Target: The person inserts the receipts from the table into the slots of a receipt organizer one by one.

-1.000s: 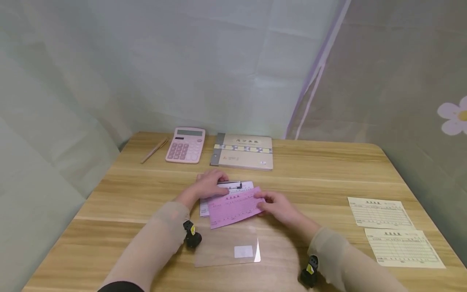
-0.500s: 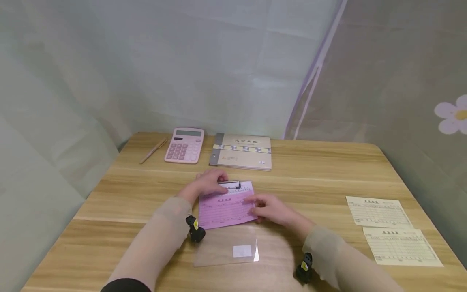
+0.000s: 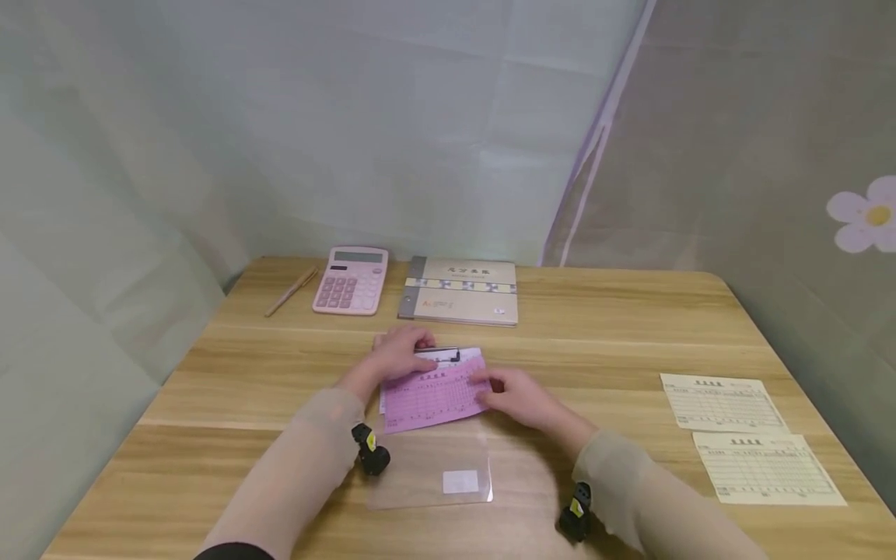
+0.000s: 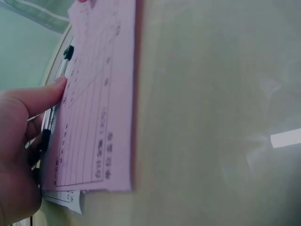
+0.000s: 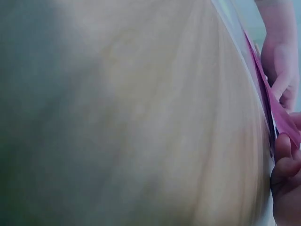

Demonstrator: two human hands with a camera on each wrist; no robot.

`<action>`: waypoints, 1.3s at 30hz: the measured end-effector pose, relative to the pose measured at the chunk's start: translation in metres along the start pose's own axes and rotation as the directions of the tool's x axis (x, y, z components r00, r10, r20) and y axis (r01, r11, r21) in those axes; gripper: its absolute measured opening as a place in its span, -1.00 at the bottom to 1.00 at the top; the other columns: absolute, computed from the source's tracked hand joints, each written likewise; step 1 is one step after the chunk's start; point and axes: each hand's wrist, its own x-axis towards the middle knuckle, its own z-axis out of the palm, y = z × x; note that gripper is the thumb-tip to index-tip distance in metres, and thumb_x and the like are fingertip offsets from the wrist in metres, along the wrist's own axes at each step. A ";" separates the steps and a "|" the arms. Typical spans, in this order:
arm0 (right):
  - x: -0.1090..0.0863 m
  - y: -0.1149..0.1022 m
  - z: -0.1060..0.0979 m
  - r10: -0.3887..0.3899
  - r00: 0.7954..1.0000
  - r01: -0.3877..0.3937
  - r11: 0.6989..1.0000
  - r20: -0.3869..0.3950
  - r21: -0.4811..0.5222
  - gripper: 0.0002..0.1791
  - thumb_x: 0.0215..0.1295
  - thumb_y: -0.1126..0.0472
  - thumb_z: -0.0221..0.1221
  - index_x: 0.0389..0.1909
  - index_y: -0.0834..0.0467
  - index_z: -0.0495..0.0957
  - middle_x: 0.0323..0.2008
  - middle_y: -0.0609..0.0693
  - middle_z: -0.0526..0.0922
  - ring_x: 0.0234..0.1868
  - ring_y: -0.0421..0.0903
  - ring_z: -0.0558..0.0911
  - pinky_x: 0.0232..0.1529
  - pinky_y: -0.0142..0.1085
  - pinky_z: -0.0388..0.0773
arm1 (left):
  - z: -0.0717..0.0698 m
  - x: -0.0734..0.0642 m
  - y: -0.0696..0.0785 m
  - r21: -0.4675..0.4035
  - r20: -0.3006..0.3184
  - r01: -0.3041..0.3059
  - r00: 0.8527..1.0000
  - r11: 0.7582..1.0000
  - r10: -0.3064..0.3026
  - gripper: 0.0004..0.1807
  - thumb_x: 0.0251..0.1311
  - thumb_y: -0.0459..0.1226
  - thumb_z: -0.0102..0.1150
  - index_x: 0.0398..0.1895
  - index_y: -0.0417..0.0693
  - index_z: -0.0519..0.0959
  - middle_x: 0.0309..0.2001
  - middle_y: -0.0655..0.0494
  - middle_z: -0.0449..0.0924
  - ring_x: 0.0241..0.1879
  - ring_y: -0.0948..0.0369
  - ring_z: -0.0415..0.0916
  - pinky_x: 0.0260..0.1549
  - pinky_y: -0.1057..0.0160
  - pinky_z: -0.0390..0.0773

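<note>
A clear clipboard [image 3: 413, 474] with a small white label at its lower end lies on the table. Its metal clip [image 3: 446, 355] is at the far end, where my left hand [image 3: 400, 352] grips it; the left wrist view shows the thumb on the front and fingers curled behind. My right hand [image 3: 514, 395] pinches the right edge of a pink form slip [image 3: 434, 397]. That slip lies slightly tilted over a white form slip [image 3: 473, 354], its top edge close to the clip. White paper [image 4: 70, 200] shows past the pink one's end in the left wrist view.
Two pale yellow slips [image 3: 724, 404] lie on the right. Along the back are a pen [image 3: 290, 292], a pink calculator [image 3: 351, 281] and a beige account book [image 3: 458, 292]. Fabric curtains [image 3: 392, 132] hang behind the wooden table [image 3: 595, 327].
My right hand has carried the pink slip left and up toward the clip. It lay square over the white slip half a second ago and is tilted again now. My left hand stays put.
</note>
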 end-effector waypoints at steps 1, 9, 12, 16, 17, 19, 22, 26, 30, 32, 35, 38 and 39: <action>0.001 -0.001 0.000 -0.014 1.000 0.014 1.000 0.000 -0.009 -0.64 0.20 0.18 0.21 0.05 0.10 0.56 0.06 0.08 0.56 0.09 0.00 0.50 0.13 -0.08 0.35 | 0.000 0.000 0.000 0.004 -0.003 -0.003 1.000 1.000 0.003 -0.63 -0.02 0.00 0.33 -0.13 0.16 0.51 -0.09 0.17 0.46 0.02 0.08 0.29 0.03 -0.05 0.09; 0.011 -0.004 0.002 -0.077 0.997 0.075 0.991 -0.015 -0.114 -0.60 0.15 0.20 0.23 0.04 0.16 0.55 0.03 0.12 0.55 0.07 0.03 0.49 0.12 -0.07 0.35 | 0.002 0.002 0.001 0.024 -0.034 -0.053 0.998 0.998 0.053 -0.62 0.02 0.01 0.29 -0.09 0.15 0.52 0.01 0.13 0.44 0.05 0.07 0.25 0.01 0.00 0.08; 0.013 -0.003 0.005 -0.097 0.995 0.094 0.981 -0.009 -0.168 -0.53 0.13 0.18 0.24 0.09 0.22 0.51 0.05 0.17 0.53 0.07 0.05 0.49 0.12 -0.07 0.35 | 0.002 0.001 0.002 0.036 -0.042 -0.047 0.998 0.998 0.048 -0.63 0.03 -0.01 0.30 -0.10 0.13 0.53 0.03 0.12 0.44 0.07 0.07 0.25 0.02 -0.01 0.08; 0.013 -0.003 0.008 -0.105 0.994 0.102 0.969 -0.002 -0.225 -0.38 0.08 0.15 0.29 0.18 0.27 0.42 0.09 0.25 0.46 0.02 0.06 0.50 0.06 -0.08 0.40 | 0.001 -0.001 0.005 0.066 -0.046 -0.057 0.997 0.996 0.060 -0.64 0.04 -0.03 0.29 -0.10 0.11 0.54 0.00 0.12 0.45 0.07 0.06 0.26 0.06 -0.05 0.06; 0.012 -0.003 0.008 -0.105 0.994 0.101 0.965 -0.004 -0.241 -0.35 0.06 0.14 0.30 0.19 0.28 0.41 0.09 0.27 0.44 0.02 0.07 0.50 0.05 -0.09 0.41 | 0.001 -0.001 0.006 0.074 -0.045 -0.061 0.997 0.995 0.065 -0.65 0.04 -0.03 0.29 -0.10 0.11 0.54 -0.02 0.12 0.45 0.06 0.06 0.27 0.07 -0.06 0.06; 0.012 -0.003 0.009 -0.102 0.995 0.097 0.958 -0.006 -0.268 -0.33 0.04 0.11 0.32 0.19 0.27 0.41 0.08 0.26 0.44 -0.02 0.04 0.51 0.00 -0.11 0.45 | 0.001 -0.001 0.008 0.081 -0.042 -0.063 0.997 0.995 0.066 -0.65 0.04 -0.03 0.29 -0.11 0.11 0.54 -0.05 0.14 0.45 0.04 0.08 0.28 0.06 -0.05 0.06; 0.011 -0.002 0.010 -0.095 0.995 0.089 0.950 -0.007 -0.298 -0.34 0.03 0.07 0.33 0.16 0.27 0.44 0.05 0.23 0.46 -0.05 0.02 0.52 -0.02 -0.13 0.46 | 0.001 -0.002 0.008 0.090 -0.042 -0.063 0.997 0.994 0.067 -0.65 0.03 -0.03 0.30 -0.12 0.10 0.54 -0.11 0.16 0.45 -0.01 0.10 0.30 0.03 -0.03 0.08; 0.011 -0.004 0.011 -0.086 0.996 0.082 0.947 0.001 -0.310 -0.34 0.03 0.04 0.33 0.15 0.26 0.45 0.02 0.20 0.48 -0.09 -0.03 0.52 -0.04 -0.15 0.46 | 0.001 -0.002 0.006 0.095 -0.032 -0.072 0.997 0.993 0.076 -0.65 0.02 -0.03 0.31 -0.14 0.09 0.54 -0.15 0.19 0.45 -0.04 0.12 0.32 0.01 -0.02 0.07; 0.012 -0.007 0.012 -0.080 0.997 0.080 0.949 0.011 -0.303 -0.34 0.05 0.04 0.32 0.16 0.25 0.44 -0.02 0.17 0.48 -0.17 -0.08 0.51 -0.11 -0.18 0.48 | -0.003 -0.001 0.004 0.094 0.009 -0.096 0.995 0.991 0.095 -0.64 0.06 -0.04 0.29 -0.11 0.04 0.53 -0.14 0.17 0.47 -0.04 0.12 0.35 0.05 -0.04 0.05; 0.012 -0.008 0.012 -0.079 0.997 0.080 0.948 0.015 -0.309 -0.34 0.06 0.03 0.32 0.17 0.25 0.43 -0.04 0.16 0.48 -0.20 -0.11 0.50 -0.14 -0.21 0.48 | -0.006 0.001 0.004 0.104 0.031 -0.112 0.994 0.988 0.109 -0.65 0.08 -0.05 0.27 -0.10 0.02 0.53 -0.14 0.16 0.49 -0.04 0.11 0.37 0.07 -0.06 0.05; 0.013 -0.010 0.012 -0.074 0.997 0.077 0.946 0.019 -0.316 -0.33 0.09 0.02 0.31 0.19 0.24 0.42 -0.10 0.12 0.49 -0.26 -0.15 0.48 -0.22 -0.26 0.48 | -0.010 0.003 0.004 0.107 0.063 -0.121 0.991 0.987 0.115 -0.66 0.09 -0.07 0.27 -0.10 0.00 0.54 -0.15 0.15 0.50 -0.04 0.10 0.38 0.09 -0.10 0.04; 0.014 -0.011 0.012 -0.055 0.998 0.059 0.950 0.022 -0.307 -0.33 0.12 0.01 0.29 0.21 0.24 0.40 -0.16 0.10 0.47 -0.33 -0.17 0.45 -0.30 -0.29 0.45 | -0.013 0.005 0.005 0.108 0.096 -0.121 0.989 0.987 0.111 -0.68 0.10 -0.08 0.26 -0.11 0.01 0.54 -0.17 0.16 0.49 -0.06 0.11 0.38 0.11 -0.11 0.02; 0.014 -0.012 0.012 -0.047 0.999 0.051 0.952 0.020 -0.301 -0.33 0.12 0.01 0.29 0.22 0.24 0.40 -0.16 0.10 0.46 -0.33 -0.16 0.44 -0.31 -0.29 0.45 | -0.013 0.006 0.005 0.112 0.105 -0.125 0.988 0.986 0.113 -0.68 0.11 -0.07 0.26 -0.11 0.02 0.54 -0.18 0.17 0.49 -0.06 0.12 0.38 0.10 -0.11 0.03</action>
